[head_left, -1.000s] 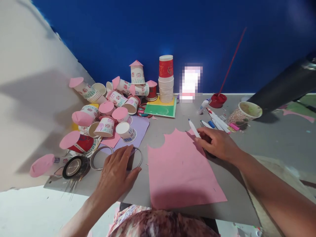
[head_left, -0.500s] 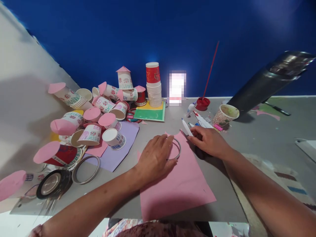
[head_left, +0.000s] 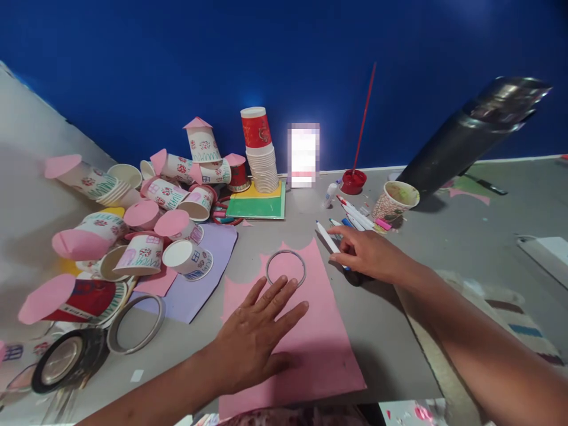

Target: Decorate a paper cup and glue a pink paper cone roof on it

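Note:
My left hand [head_left: 261, 331] lies with spread fingers on a pink paper sheet [head_left: 319, 331], its fingertips at the lower edge of a thin grey ring [head_left: 286, 253]. The ring lies flat near the sheet's scalloped upper edge. My right hand [head_left: 366, 251], right of the sheet, has its thumb and index finger at a white marker with a blue tip [head_left: 327, 238]. Finger and thumb are apart, and whether they grip the marker is unclear. Several other markers [head_left: 357, 218] lie just behind that hand.
Decorated paper cups [head_left: 142, 251] with pink tops crowd the left, near tape rolls [head_left: 135, 322] and purple paper [head_left: 217, 260]. Behind stand stacked cups [head_left: 261, 168], a glowing screen [head_left: 303, 155] and a red pot [head_left: 354, 182]. A patterned cup [head_left: 394, 201] and black bottle [head_left: 461, 139] are right.
My left hand has slid down and its fingers have spread, uncovering more of the ring. My right thumb and index finger have parted around the marker. The view has shifted somewhat.

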Demonstrator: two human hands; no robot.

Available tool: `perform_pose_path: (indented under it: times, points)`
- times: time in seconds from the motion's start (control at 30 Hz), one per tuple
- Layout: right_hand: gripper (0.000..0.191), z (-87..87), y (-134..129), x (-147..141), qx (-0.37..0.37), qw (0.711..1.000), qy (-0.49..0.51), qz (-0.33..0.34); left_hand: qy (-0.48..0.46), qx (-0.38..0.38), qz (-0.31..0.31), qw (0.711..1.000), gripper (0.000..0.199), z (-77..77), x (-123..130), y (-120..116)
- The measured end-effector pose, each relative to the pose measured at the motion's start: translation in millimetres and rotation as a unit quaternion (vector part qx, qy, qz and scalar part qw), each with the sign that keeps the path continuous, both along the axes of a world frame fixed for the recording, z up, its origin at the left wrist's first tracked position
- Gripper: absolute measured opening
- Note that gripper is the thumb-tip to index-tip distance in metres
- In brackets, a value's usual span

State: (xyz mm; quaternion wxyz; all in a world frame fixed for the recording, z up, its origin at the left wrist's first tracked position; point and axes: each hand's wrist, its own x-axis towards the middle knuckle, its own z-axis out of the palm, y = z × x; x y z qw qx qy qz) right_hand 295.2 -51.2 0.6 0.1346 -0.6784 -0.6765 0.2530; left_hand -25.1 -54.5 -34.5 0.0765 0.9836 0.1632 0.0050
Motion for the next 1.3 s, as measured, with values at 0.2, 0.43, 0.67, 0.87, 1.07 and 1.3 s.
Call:
perform_pose_path:
  times: [0.2, 0.43, 0.67, 0.87, 1.07, 1.3]
  points:
    - [0.034, -0.9, 1, -1, 0.003, 0.999, -0.031, 0.014, -0.046, -0.034, 0.003, 0.998, 0.066, 21.3, -14, 5]
    - [0.014, 8.5, -8, -11, 0.033, 0.998, -0.032, 0.035, -0.102, -0.002, 0.194, 0.976, 0.079, 23.3, 25, 21]
    - [0.015, 25.8, -30, -47, -0.055, 0.979, 0.027, 0.196, -0.173, 0.006, 0.182, 0.968, 0.078, 8.3, 22, 31]
    - [0.019, 20.3, -31, -54, -0.107, 0.970, 0.003, 0.217, -0.194, -0.016, 0.158, 0.968, 0.079, 2.8, 23, 37]
    - [0.019, 18.9, -36, -52, -0.110, 0.977, 0.013, 0.180, -0.156, -0.008, 0.178, 0.972, 0.080, 0.3, 31, 35]
    - [0.019, 17.7, -37, -51, -0.103, 0.980, 0.034, 0.167, -0.180, 0.004, 0.194, 0.964, 0.054, 0.7, 22, 36]
